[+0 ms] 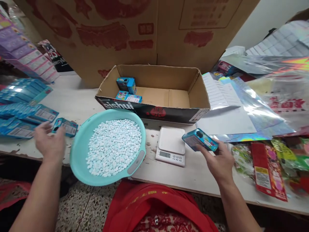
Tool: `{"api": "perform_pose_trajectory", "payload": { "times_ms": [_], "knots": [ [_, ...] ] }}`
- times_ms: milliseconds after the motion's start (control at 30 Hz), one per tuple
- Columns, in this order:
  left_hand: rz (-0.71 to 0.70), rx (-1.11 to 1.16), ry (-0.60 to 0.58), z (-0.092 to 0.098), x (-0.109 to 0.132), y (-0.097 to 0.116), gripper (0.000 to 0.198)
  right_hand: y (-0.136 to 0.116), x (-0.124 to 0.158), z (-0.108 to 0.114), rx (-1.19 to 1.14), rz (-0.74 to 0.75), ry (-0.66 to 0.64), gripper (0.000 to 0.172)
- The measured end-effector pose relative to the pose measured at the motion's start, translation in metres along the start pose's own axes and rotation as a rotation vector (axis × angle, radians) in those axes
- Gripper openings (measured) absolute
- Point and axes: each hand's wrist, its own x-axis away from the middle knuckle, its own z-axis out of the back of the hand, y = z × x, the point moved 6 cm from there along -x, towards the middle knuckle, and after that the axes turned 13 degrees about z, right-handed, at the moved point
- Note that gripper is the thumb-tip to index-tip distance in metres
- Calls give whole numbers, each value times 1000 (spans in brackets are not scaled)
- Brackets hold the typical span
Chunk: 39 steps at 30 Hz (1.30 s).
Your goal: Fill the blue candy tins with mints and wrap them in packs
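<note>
On the right, my right hand (220, 161) grips a small blue candy box (200, 140), tilted in the air beside a white kitchen scale (171, 145). The scale's plate carries nothing. My left hand (49, 140), slightly blurred, is at the left with its fingers apart. Just beyond its fingertips lies another blue candy box (69, 127); whether they touch, I cannot tell. Between my hands, a turquoise basin (78, 154) holds many pale blue and white candy pieces (113, 146).
An open cardboard tray (169, 112) behind the basin contains several blue boxes (126, 85) at its left end. Rows of blue boxes (21, 120) lie at far left. A large carton (145, 38) stands behind. Silver film (263, 106) and colourful packets (267, 170) cover the right side.
</note>
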Motion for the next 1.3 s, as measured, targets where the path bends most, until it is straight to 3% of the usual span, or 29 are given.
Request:
{"api": "perform_pose_trajectory", "payload": {
  "times_ms": [67, 200, 267, 367, 533, 667, 1000, 1167, 1300],
  "knots": [
    [-49, -25, 108, -7, 24, 11, 48, -17, -6, -22, -22, 90, -112, 43],
    [-290, -161, -349, -69, 81, 34, 43, -29, -6, -59, -133, 131, -241, 42],
    [-319, -196, -399, -79, 102, 35, 42, -24, -4, -62, -208, 102, -237, 46],
    [-268, -171, -339, -73, 118, 34, 41, -6, -2, -46, -300, 40, -141, 51],
    [-197, -106, -262, -64, 128, 38, 38, 35, 8, -14, -244, -186, 1, 43],
    [-165, -97, -239, -66, 128, 38, 37, 49, 19, -14, -260, -236, 2, 43],
    [-71, -52, -318, -69, 126, 30, 35, 46, 21, -25, -314, -259, -20, 43],
    [-181, -199, -385, -80, 124, 33, 30, 39, 19, -31, -337, -250, -46, 43],
    [-203, -294, -473, -87, 119, 41, 22, 19, 18, -42, -356, -182, -104, 42]
  ]
}}
